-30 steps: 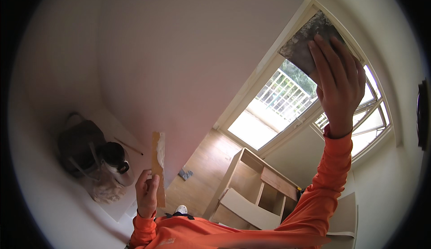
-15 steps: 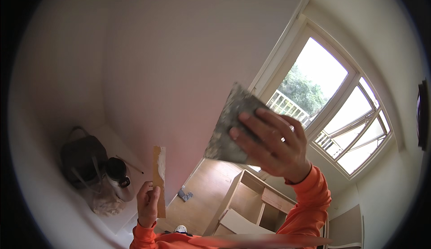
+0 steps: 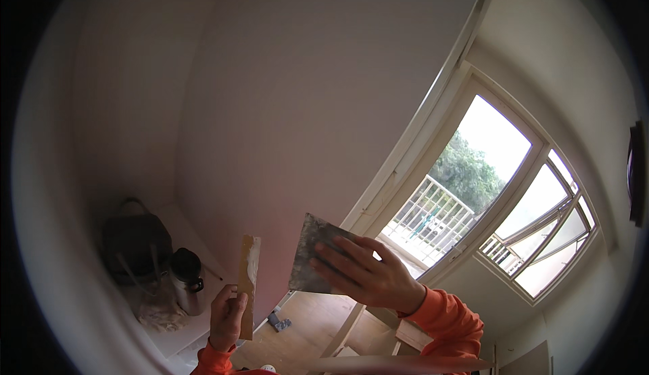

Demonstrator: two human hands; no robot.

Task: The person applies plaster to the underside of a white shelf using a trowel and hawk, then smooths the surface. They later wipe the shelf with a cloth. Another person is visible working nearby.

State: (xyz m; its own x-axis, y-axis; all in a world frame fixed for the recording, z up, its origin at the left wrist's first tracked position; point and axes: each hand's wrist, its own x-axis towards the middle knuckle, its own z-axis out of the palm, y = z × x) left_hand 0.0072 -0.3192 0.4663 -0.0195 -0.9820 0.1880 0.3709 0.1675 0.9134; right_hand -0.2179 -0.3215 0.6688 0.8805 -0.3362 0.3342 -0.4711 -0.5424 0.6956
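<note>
Low at centre-left, my left hand is closed around a narrow tan strip, held upright, with white putty smeared along its right edge. My right hand grips a broad, flat putty knife with a stained grey blade. Its fingers lie spread across the blade's face, and any handle is hidden by the palm. The blade hangs to the right of the strip, apart from it. Beyond both hands rises a plain pale wall; whether the blade touches it I cannot tell.
A black bag, a steel flask and a clear plastic bag stand on a pale ledge at left. Wooden cabinet parts lie low at centre. A grey object rests on the floor. Glazed door and window stand right.
My right hand has come down and a little left with the putty knife, closer to the strip. The strip sits slightly lower and further right in view. The whole view has shifted.
</note>
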